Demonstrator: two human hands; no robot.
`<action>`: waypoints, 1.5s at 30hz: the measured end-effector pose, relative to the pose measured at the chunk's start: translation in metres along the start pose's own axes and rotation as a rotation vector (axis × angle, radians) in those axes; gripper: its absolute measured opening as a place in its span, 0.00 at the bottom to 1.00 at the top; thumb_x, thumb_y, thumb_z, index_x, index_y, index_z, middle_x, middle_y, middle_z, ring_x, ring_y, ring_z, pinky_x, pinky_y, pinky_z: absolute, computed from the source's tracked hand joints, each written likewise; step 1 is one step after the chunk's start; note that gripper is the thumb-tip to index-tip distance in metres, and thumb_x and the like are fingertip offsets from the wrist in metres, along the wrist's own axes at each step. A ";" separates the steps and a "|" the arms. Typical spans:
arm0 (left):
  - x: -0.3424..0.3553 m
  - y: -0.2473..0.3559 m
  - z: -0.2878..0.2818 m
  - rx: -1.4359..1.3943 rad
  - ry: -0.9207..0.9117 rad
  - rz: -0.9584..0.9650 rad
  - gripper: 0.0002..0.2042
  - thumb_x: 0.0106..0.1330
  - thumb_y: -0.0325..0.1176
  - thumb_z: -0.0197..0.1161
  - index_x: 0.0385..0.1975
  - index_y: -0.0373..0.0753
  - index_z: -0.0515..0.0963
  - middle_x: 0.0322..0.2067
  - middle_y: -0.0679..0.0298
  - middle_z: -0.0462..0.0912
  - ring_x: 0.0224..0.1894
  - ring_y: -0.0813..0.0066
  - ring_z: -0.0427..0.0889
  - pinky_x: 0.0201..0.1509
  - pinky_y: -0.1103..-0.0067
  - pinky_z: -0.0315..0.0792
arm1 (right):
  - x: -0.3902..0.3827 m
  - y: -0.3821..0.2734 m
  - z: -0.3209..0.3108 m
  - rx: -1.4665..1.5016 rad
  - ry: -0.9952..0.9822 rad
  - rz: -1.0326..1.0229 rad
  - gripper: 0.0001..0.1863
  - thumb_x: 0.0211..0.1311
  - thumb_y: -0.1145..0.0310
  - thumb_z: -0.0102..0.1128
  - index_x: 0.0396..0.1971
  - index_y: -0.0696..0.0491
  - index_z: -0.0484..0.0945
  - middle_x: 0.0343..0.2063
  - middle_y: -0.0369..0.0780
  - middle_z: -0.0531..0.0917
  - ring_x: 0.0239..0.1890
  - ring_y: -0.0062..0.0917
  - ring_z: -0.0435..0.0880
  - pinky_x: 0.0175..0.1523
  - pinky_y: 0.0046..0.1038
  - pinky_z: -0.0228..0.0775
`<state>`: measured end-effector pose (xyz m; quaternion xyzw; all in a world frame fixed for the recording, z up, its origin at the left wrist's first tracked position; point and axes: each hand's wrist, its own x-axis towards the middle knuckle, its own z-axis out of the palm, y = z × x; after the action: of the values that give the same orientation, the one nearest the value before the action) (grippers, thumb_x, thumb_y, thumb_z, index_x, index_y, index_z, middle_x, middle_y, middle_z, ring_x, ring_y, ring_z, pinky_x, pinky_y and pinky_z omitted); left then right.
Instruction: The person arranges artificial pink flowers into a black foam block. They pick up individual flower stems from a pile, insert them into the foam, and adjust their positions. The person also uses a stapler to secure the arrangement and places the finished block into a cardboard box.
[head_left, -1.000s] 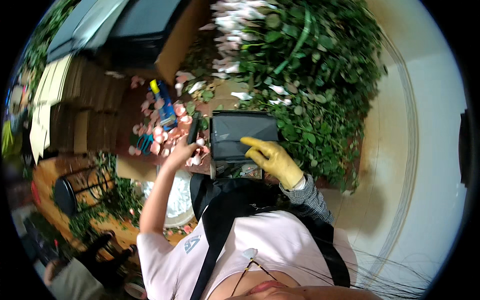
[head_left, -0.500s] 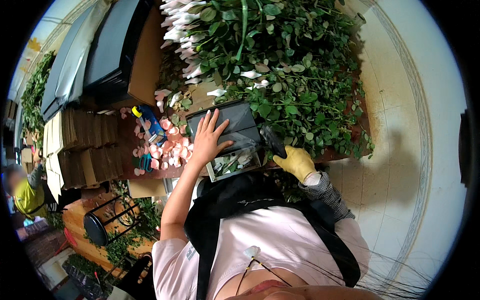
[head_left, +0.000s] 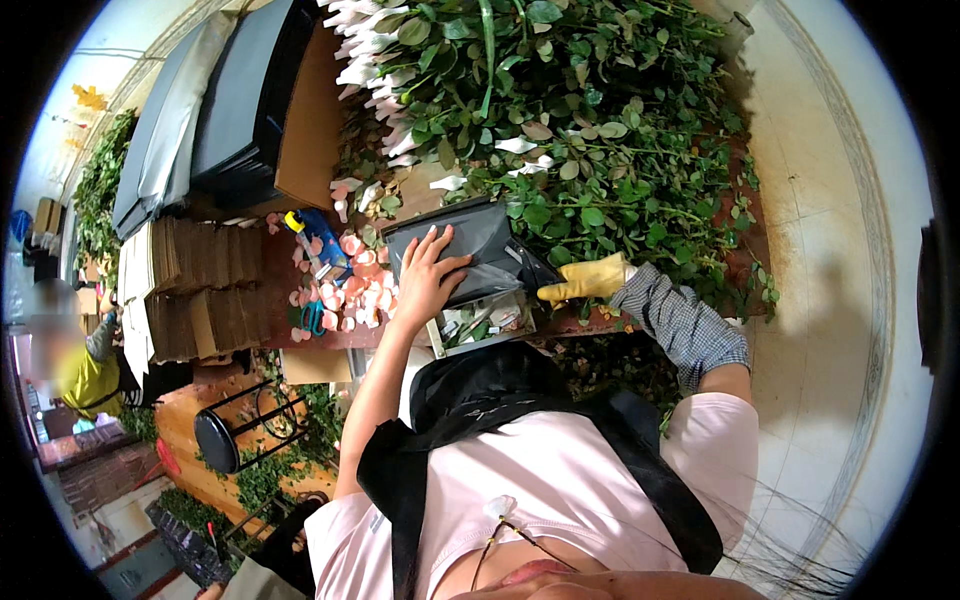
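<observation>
My bare left hand [head_left: 430, 283] lies flat with its fingers spread on a folded grey wrapping sheet [head_left: 482, 232]. The sheet rests over a shallow open tray [head_left: 440, 346] at the table's front edge. Leaf scraps and small pale pieces show in the tray's uncovered part. My right hand [head_left: 582, 279], in a yellow glove, is closed around what looks like a black stapler [head_left: 532, 266]. The tool's front end meets the sheet's right edge; its jaws are too dark to make out.
Leafy rose stems [head_left: 600, 150] with white-sleeved heads [head_left: 372, 75] cover the far table. Pink petals [head_left: 365, 295], teal scissors [head_left: 313, 318] and a blue packet [head_left: 322, 240] lie left. Beyond stand cardboard stacks [head_left: 200, 290] and dark sheets [head_left: 250, 95]. A stool [head_left: 216, 440] and a co-worker [head_left: 88, 375] are farther left.
My right hand has turned and risen slightly, bringing the black stapler up against the sheet's right edge. My left hand still presses on the sheet. The whole view has shifted a little.
</observation>
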<state>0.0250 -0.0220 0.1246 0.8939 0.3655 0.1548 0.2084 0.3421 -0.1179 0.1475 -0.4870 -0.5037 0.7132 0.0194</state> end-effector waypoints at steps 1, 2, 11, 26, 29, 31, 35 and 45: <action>0.000 0.000 0.002 -0.006 0.008 0.000 0.13 0.62 0.40 0.68 0.47 0.53 0.87 0.69 0.60 0.69 0.73 0.55 0.62 0.76 0.59 0.50 | -0.003 0.005 0.014 0.361 -0.063 -0.085 0.29 0.72 0.42 0.54 0.44 0.58 0.82 0.38 0.40 0.88 0.42 0.26 0.85 0.52 0.29 0.78; 0.000 0.000 0.002 0.008 0.011 0.013 0.12 0.63 0.40 0.68 0.46 0.52 0.87 0.69 0.61 0.69 0.73 0.56 0.62 0.76 0.59 0.50 | 0.000 0.006 0.027 0.412 0.022 -0.074 0.26 0.73 0.46 0.54 0.44 0.58 0.82 0.34 0.39 0.87 0.39 0.25 0.84 0.47 0.28 0.78; -0.031 0.003 -0.024 -0.332 0.118 -0.157 0.14 0.67 0.28 0.63 0.52 0.39 0.81 0.62 0.54 0.74 0.65 0.52 0.72 0.65 0.65 0.67 | -0.012 0.030 0.047 0.293 0.310 -0.094 0.23 0.73 0.50 0.57 0.50 0.56 0.81 0.33 0.34 0.81 0.32 0.19 0.76 0.36 0.22 0.71; -0.174 -0.002 0.020 -0.928 0.420 -0.925 0.14 0.66 0.33 0.62 0.47 0.33 0.79 0.39 0.55 0.84 0.42 0.68 0.82 0.48 0.73 0.74 | 0.110 -0.145 0.152 -0.688 0.082 -0.368 0.40 0.63 0.50 0.62 0.70 0.56 0.61 0.47 0.54 0.83 0.47 0.47 0.84 0.52 0.40 0.77; -0.191 -0.069 0.031 -0.239 0.287 -0.989 0.24 0.52 0.42 0.73 0.46 0.35 0.79 0.41 0.50 0.83 0.44 0.50 0.81 0.49 0.61 0.74 | 0.162 -0.210 0.124 -0.491 -0.001 -0.551 0.30 0.69 0.49 0.57 0.65 0.50 0.71 0.53 0.47 0.82 0.55 0.35 0.83 0.58 0.35 0.75; -0.171 -0.088 0.030 0.285 0.348 -0.887 0.29 0.48 0.48 0.76 0.47 0.39 0.78 0.43 0.54 0.80 0.47 0.53 0.78 0.50 0.60 0.70 | 0.232 -0.228 0.121 -0.249 0.223 -0.575 0.29 0.69 0.55 0.59 0.65 0.52 0.70 0.52 0.46 0.82 0.54 0.33 0.83 0.56 0.33 0.76; -0.138 -0.127 0.036 0.426 0.364 -0.789 0.36 0.48 0.59 0.75 0.53 0.41 0.77 0.46 0.55 0.76 0.49 0.57 0.75 0.51 0.63 0.67 | 0.372 -0.247 0.089 -0.134 0.503 -0.279 0.25 0.72 0.57 0.59 0.57 0.62 0.73 0.48 0.46 0.84 0.51 0.30 0.83 0.56 0.33 0.76; -0.181 -0.111 0.047 0.235 0.591 -0.953 0.23 0.66 0.47 0.65 0.54 0.38 0.77 0.53 0.53 0.75 0.61 0.50 0.68 0.67 0.55 0.59 | 0.341 -0.213 0.140 -0.032 0.227 0.019 0.14 0.67 0.60 0.64 0.36 0.58 0.83 0.36 0.42 0.88 0.32 0.30 0.87 0.36 0.34 0.81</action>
<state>-0.1439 -0.0924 0.0081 0.5662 0.7857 0.2454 0.0433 -0.0359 0.0659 0.0769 -0.5695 -0.5052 0.6455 0.0617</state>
